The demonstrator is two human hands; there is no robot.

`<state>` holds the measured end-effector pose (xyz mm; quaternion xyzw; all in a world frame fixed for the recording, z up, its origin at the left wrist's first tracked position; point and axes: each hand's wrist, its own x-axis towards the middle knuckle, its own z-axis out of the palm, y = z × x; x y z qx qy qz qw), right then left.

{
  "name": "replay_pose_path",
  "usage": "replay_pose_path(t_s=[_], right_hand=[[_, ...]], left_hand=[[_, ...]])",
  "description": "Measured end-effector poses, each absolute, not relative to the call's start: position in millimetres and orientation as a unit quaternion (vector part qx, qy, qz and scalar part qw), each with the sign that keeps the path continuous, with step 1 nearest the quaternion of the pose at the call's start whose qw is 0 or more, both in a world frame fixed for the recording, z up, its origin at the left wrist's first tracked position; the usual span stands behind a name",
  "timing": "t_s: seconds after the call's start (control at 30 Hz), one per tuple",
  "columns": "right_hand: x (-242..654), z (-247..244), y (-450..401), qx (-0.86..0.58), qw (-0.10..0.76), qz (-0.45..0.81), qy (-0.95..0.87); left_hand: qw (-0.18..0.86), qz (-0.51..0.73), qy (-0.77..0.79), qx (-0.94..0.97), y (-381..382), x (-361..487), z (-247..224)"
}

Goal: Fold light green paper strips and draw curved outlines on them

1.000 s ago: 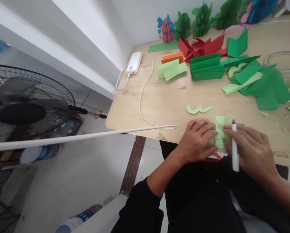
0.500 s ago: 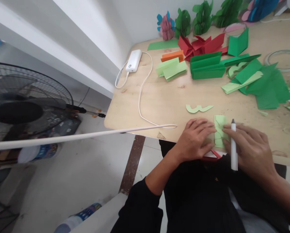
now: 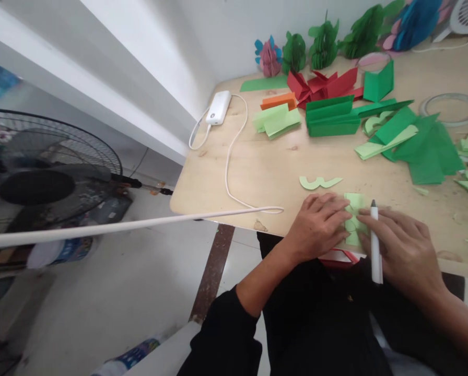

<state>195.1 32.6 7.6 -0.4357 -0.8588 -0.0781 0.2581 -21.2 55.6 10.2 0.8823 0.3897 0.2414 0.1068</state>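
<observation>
A light green paper strip [image 3: 352, 225] with drawn curved lines lies at the table's front edge, between my hands. On its left side, the fingertips of my left hand [image 3: 320, 224] rest on the strip; the fingers are stretched out and lie flat. My right hand [image 3: 404, 243] is closed around a white pen [image 3: 375, 245], whose dark tip points away from me. Fingertips of this hand also touch the strip's right side. Just beyond the strip lies a wavy light green paper cutout [image 3: 320, 183].
Folded green paper [image 3: 331, 122], red paper [image 3: 324, 86] and loose green sheets [image 3: 430, 149] lie farther back. A tape roll [image 3: 449, 108] is at right. A white power bank [image 3: 219, 107] has a cable [image 3: 228, 162] crossing the table's left side. A floor fan [image 3: 42, 172] stands left.
The whole view has shifted slightly, so the table appears a little lower. Both hands stay at the strip, with the pen still in my right hand.
</observation>
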Motion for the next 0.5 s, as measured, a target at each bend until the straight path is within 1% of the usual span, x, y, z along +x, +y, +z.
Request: replay_pose_path(t_s=[0.2, 0.5], right_hand=[[197, 3, 32, -0.431, 0.273, -0.049, -0.859], [200, -3, 32, -0.429, 0.274, -0.047, -0.859]], left_hand=[[0.084, 0.221, 0.397, 0.887, 56, -18, 8], [0.089, 0.212, 0.398, 0.888, 55, -18, 7]])
